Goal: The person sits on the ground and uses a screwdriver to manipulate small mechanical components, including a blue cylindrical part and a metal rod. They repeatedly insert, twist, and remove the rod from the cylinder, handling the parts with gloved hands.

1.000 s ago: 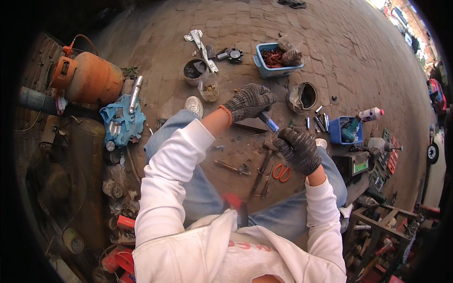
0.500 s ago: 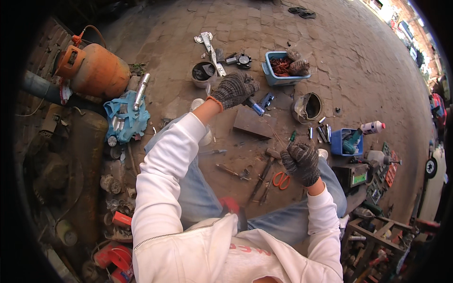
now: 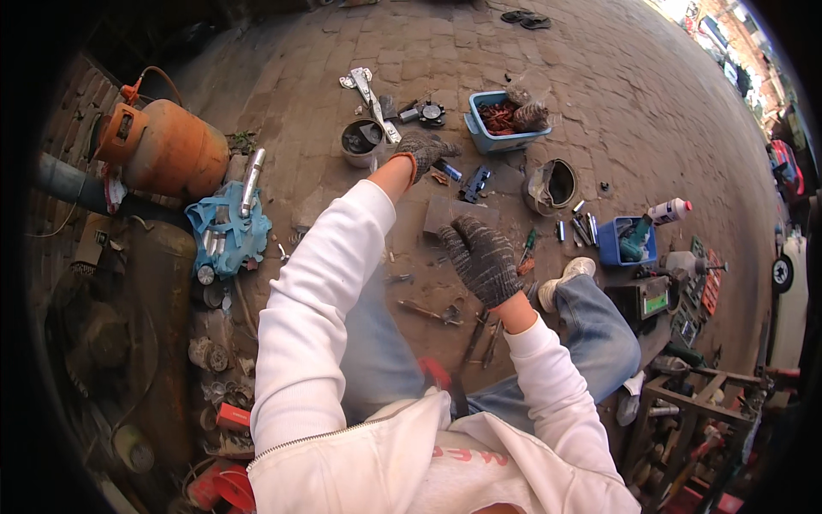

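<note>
I sit on brick paving with my legs in jeans stretched out. My left hand (image 3: pixel 424 151), in a dark knit glove, reaches far forward beside a round metal bowl (image 3: pixel 360 141) and a long silver bracket (image 3: pixel 372 94). Its fingers are curled, and I cannot see whether they hold anything. A small blue-handled tool (image 3: pixel 450 172) lies just right of it. My right hand (image 3: pixel 479 257), gloved too, hovers with fingers spread over the near edge of a flat grey metal plate (image 3: pixel 449 212). Wrenches and rods (image 3: pixel 428 312) lie between my legs.
An orange gas cylinder (image 3: pixel 163 150) and a blue bundle of tools (image 3: pixel 227 231) stand at the left. A blue tub of rusty parts (image 3: pixel 505 120), a dented metal pot (image 3: pixel 552 184), a small blue box (image 3: pixel 625 242) and a white bottle (image 3: pixel 668 210) sit ahead and right. Cluttered racks fill the right edge.
My left hand has stretched farther forward, from above the grey plate to beside the bowl. My right hand has moved up and left onto the plate's near edge.
</note>
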Demonstrator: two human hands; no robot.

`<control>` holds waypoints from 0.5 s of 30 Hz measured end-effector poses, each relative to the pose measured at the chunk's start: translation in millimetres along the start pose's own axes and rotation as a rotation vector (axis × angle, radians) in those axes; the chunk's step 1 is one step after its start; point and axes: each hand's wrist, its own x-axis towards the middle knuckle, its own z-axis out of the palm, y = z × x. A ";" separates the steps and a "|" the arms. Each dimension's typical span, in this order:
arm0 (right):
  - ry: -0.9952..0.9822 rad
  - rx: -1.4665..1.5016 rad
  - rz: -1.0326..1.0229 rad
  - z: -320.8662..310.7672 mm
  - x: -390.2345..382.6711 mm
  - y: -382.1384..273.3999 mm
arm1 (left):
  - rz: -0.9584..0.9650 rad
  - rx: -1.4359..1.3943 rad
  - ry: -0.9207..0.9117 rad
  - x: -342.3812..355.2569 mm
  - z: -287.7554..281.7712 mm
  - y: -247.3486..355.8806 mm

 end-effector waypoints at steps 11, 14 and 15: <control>-0.008 -0.377 0.027 13.3 44.7 -44.2 | -0.199 0.165 0.265 28.0 -44.3 -88.3; -0.095 -0.419 -0.048 5.7 49.4 -46.4 | -0.056 0.351 0.350 22.3 -42.7 -99.0; -0.087 -0.432 -0.113 3.1 48.1 -45.9 | -0.054 0.286 0.300 21.3 -44.3 -101.9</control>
